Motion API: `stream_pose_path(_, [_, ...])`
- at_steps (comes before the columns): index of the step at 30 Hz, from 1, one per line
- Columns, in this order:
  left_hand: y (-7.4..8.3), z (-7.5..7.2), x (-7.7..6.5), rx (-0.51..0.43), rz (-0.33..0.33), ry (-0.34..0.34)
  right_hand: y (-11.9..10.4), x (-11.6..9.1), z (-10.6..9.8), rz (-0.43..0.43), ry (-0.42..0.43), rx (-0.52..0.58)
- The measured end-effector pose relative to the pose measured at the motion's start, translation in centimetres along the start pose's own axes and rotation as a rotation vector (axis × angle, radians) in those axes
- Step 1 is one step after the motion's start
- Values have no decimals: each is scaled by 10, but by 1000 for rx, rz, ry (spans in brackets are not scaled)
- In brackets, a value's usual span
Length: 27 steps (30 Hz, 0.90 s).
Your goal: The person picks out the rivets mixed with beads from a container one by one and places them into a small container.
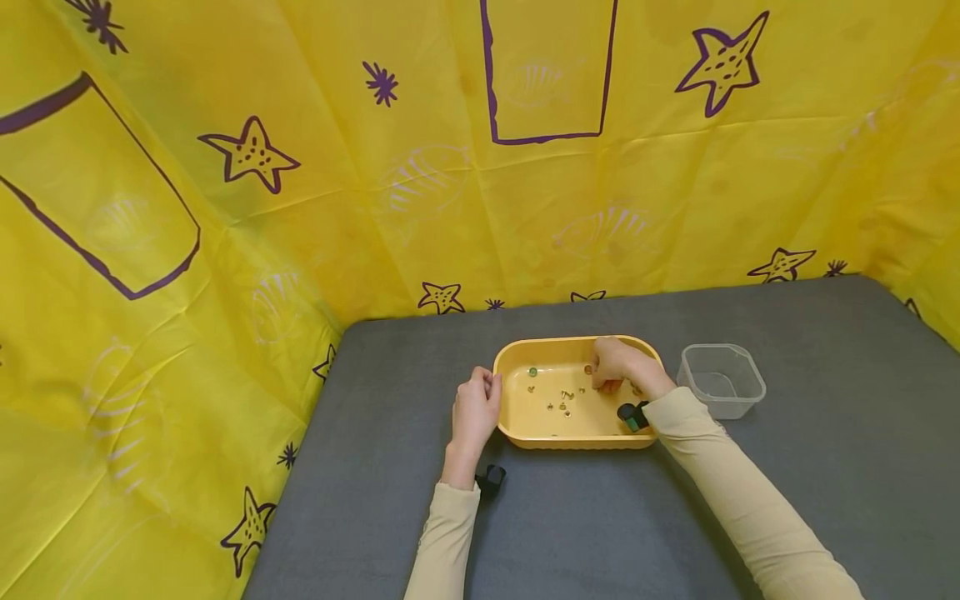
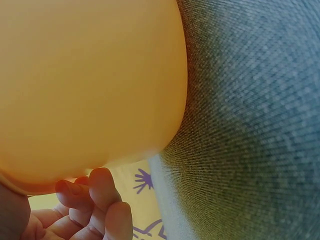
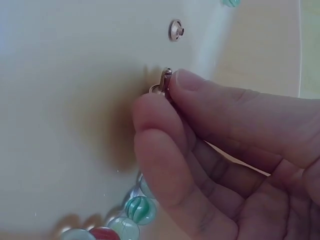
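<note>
The yellow tub [image 1: 525, 438] stands on the grey table. My left hand [image 1: 476, 408] grips the tub's left end, its thumb by the rim and its fingers against the wall in the left wrist view. Inside the tub's right part, my right hand [image 1: 628, 364] pinches a small metal stud [image 3: 166, 80] between thumb and fingertips. Another stud [image 3: 176, 30], with a round base and short post, lies close by in the right wrist view. Several gold-coloured studs [image 1: 567, 397] are scattered over the tub's floor. Glass marbles [image 3: 140, 210] lie along the tub's edge, partly hidden behind my fingers.
A clear plastic container [image 1: 723, 410] stands just right of the tub. A green marble [image 1: 533, 372] lies in the tub's far left part. Behind the grey table [image 1: 390, 392] hangs a yellow cloth [image 1: 330, 225] with purple drawings.
</note>
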<state>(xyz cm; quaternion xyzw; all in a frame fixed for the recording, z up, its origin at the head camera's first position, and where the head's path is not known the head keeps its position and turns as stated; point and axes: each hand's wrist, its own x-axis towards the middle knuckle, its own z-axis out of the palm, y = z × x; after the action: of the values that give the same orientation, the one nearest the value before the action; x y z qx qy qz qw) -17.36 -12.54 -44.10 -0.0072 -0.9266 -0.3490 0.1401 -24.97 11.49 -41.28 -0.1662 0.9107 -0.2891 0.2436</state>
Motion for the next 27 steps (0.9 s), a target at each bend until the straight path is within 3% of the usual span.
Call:
stream_pose_path(7, [-2,1,0,2,-20,-9,1,-2,0,-10,11,0])
stream_pose_path(17, [-1,0,-1,-1,13,8,1,-7,-3,-58,40,-4])
stream_pose_path(27, [0,-2,0,-12,31,20,-1,-10,-7,-38,44,-18])
